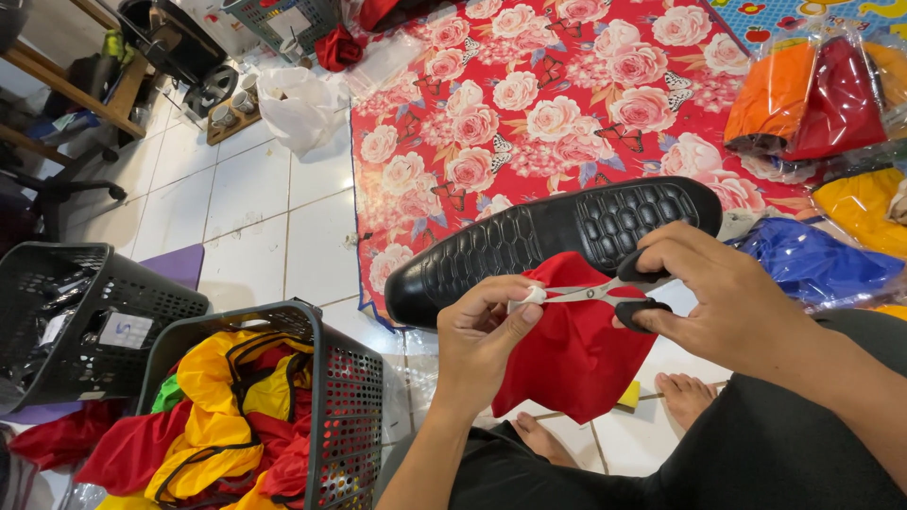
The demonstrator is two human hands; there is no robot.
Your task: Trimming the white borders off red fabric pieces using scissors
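Both hands are working at the red cloth (572,364) over my lap: my left hand (482,331) is pinching its white tag (535,296), my right hand (727,297) is closing small scissors (605,291) on it. Nothing is cut yet. Beside me, a basket (354,378) is holding finished-looking garments; farther off, bagged cloths (812,94) are waiting.

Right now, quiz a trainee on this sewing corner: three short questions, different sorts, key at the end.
1. True or false: the right hand holds the scissors.
2. What colour is the cloth that the left hand pinches? A blue, B red, C green.
3. What lies across the floor just beyond the hands?

Key: 1 true. 2 B. 3 A long black textured pad, partly on the red floral mat.
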